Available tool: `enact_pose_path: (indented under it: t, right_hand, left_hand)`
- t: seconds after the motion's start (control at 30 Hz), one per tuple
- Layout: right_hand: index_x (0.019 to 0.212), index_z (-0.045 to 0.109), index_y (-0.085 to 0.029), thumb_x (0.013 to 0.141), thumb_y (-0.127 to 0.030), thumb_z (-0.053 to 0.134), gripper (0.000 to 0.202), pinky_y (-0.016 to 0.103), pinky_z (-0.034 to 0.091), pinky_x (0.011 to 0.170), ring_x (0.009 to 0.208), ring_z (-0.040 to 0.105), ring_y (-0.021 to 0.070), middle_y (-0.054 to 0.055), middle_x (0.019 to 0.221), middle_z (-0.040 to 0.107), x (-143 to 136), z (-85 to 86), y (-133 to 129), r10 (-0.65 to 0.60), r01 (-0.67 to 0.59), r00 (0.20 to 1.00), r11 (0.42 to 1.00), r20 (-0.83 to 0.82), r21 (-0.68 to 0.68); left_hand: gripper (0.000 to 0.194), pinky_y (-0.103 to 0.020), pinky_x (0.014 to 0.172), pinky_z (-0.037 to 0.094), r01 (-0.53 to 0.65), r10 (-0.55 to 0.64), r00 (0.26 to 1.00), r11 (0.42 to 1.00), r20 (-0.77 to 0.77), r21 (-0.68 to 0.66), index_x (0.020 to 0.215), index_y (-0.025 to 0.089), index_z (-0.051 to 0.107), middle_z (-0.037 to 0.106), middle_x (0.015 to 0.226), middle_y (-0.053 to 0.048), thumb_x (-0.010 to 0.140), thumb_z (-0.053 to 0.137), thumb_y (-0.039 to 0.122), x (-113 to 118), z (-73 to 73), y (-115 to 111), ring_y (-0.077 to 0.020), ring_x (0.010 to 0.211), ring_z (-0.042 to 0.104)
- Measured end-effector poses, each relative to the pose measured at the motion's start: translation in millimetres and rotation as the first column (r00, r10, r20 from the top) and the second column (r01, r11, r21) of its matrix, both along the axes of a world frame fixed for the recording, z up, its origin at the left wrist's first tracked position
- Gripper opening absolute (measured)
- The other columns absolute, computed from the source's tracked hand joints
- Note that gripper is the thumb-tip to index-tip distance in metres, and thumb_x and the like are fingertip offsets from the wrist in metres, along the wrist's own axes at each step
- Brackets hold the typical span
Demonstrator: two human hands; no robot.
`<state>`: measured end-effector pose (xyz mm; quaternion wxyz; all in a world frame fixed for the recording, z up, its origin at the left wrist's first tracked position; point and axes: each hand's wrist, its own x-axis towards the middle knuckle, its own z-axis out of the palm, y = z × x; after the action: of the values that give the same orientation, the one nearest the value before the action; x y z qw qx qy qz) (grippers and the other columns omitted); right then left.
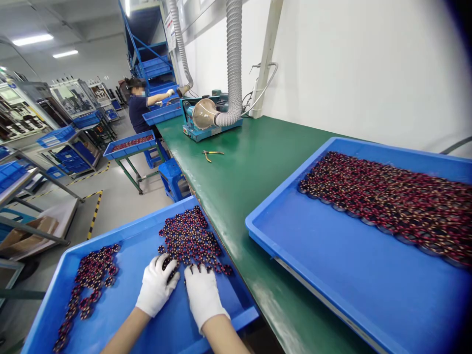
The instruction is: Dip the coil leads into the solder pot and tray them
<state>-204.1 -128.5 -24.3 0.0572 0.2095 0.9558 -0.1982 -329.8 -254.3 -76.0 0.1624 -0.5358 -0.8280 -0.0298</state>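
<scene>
Both hands wear white gloves and are over the near blue tray [132, 227]. My left hand [158, 283], fingers apart and curved, rests on the near left edge of a cluster of small dark red and black ring-shaped parts [190, 236]. Beside it, my right hand [202, 292] touches the cluster's near edge with its fingertips spread, palm down. No part is visibly gripped in either hand, though the undersides of the fingers are hidden. A second, looser group of the same parts [94, 270] lies along the tray's left side.
On the green bench [236, 172], a larger blue tray [313, 255] holds rows of similar parts [391, 201] at the right. Pliers [213, 153] lie near a machine [206, 118] with a grey hose [234, 59]. A person [138, 108] works beyond; a stool [172, 177] stands below.
</scene>
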Motion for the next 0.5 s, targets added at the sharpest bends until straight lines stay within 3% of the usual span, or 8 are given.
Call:
enact_pose_path:
  t: [0.07, 0.2, 0.5]
  right_hand:
    - [0.115, 0.055, -0.017, 0.089, -0.012, 0.039, 0.032, 0.047, 0.043, 0.079, 0.102, 0.056, 0.0301, 0.017, 0.111, 0.060, 0.4, 0.6, 0.7, 0.010, -0.010, 1.000, 1.000, -0.001, 0.004]
    - [0.099, 0.064, -0.021, 0.088, -0.016, 0.044, 0.024, 0.047, 0.044, 0.077, 0.104, 0.055, 0.0316, 0.015, 0.112, 0.060, 0.6, -0.4, 2.8, 0.067, -0.067, 0.998, 0.998, 0.018, 0.002]
    - [0.099, 0.065, -0.020, 0.088, -0.015, 0.045, 0.023, 0.045, 0.046, 0.074, 0.102, 0.055, 0.0308, 0.014, 0.109, 0.061, 5.7, -3.3, 7.7, 0.170, -0.169, 0.985, 0.985, -0.014, 0.021]
  left_hand:
    - [0.030, -0.043, 0.077, 0.048, -0.003, 0.002, 1.000, 1.000, -0.009, -0.022, 0.108, 0.025, 0.057, 0.051, 0.117, -0.014, 0.080, 0.054, 0.037, 1.9, 4.5, -0.3, -0.0312, 0.101, 0.050]
    - [0.032, -0.041, 0.071, 0.049, -0.017, 0.016, 1.000, 0.999, -0.021, -0.045, 0.106, 0.025, 0.058, 0.051, 0.116, -0.015, 0.080, 0.054, 0.043, 4.9, 8.4, -0.6, -0.0298, 0.094, 0.053]
    - [0.021, -0.039, 0.065, 0.047, -0.078, 0.077, 0.996, 0.997, -0.047, -0.008, 0.088, 0.020, 0.062, 0.058, 0.096, -0.012, 0.077, 0.057, 0.039, 10.1, 0.0, 0.0, -0.0293, 0.085, 0.055]
